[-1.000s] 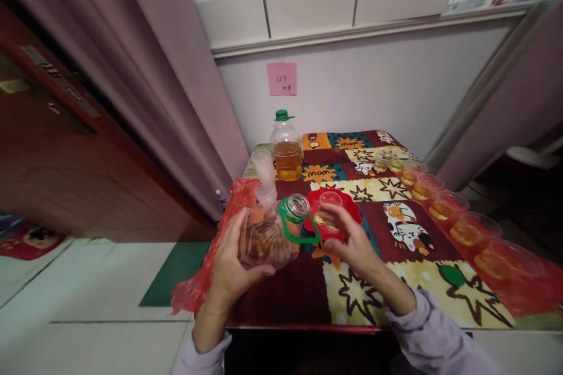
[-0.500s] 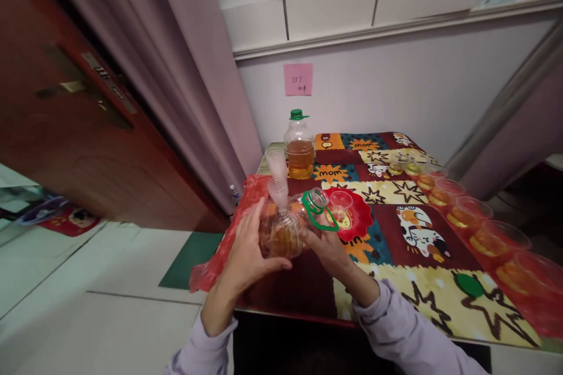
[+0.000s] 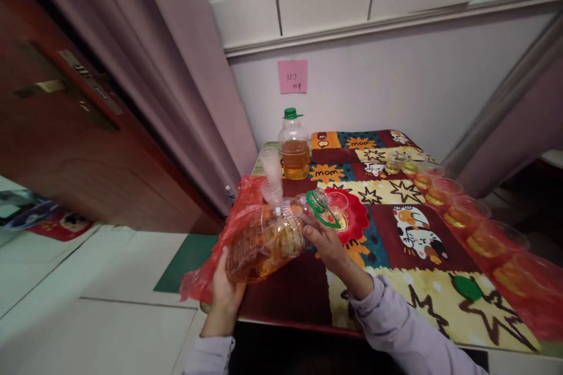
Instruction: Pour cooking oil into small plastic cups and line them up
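Observation:
A clear plastic jug of amber liquid lies tilted between my hands, its uncapped mouth with a green handle pointing right. My left hand cups the jug's base from the left and below. Around the neck end, my right hand grips the jug. The mouth is over a red scalloped plate, on which a clear plastic cup stands, partly hidden by the jug. Just behind the jug are stacked clear cups.
A second capped jug stands at the back. Several cups of amber liquid line the table's right edge. A green cap lies near the front right. Red plastic sheeting hangs over the left edge.
My left hand has moved down and left, from the jug's side to its base. The jug now lies more sideways, with more of its body showing. My right hand keeps its hold.

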### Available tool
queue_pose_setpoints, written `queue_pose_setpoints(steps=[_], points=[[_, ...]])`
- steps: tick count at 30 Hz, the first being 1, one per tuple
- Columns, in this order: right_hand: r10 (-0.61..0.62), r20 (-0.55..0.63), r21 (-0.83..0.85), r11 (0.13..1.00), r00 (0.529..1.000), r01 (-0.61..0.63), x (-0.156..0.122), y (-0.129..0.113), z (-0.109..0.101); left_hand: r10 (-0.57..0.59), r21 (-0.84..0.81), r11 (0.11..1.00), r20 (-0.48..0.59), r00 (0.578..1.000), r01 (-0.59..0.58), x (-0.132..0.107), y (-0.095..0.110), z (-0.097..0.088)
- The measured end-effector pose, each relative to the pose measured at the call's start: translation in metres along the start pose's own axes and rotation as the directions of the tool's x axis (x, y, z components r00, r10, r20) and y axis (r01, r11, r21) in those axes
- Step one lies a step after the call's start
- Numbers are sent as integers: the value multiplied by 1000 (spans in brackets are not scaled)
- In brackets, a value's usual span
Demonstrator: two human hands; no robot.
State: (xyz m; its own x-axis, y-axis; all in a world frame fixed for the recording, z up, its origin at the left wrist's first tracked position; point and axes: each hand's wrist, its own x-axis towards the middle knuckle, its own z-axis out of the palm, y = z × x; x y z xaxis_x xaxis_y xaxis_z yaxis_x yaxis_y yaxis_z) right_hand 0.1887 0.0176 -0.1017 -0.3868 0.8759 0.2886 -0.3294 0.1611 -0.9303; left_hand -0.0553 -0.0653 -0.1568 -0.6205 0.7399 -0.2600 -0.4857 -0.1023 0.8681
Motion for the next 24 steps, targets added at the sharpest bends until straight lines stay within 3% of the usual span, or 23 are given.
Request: queue_pose_setpoints(steps=[7, 13, 24], points=[[-76, -2, -66, 995, 997, 76, 12, 26, -20, -13, -117, 993, -22, 1000, 10, -3, -7, 14], [34, -7, -25, 999, 999, -34, 12, 40, -29, -40, -81, 996, -60, 997, 35, -3, -4, 16], [43, -73, 47, 998, 996, -40, 9, 36, -27, -209, -98, 977, -263, 942, 189, -18, 45, 44]])
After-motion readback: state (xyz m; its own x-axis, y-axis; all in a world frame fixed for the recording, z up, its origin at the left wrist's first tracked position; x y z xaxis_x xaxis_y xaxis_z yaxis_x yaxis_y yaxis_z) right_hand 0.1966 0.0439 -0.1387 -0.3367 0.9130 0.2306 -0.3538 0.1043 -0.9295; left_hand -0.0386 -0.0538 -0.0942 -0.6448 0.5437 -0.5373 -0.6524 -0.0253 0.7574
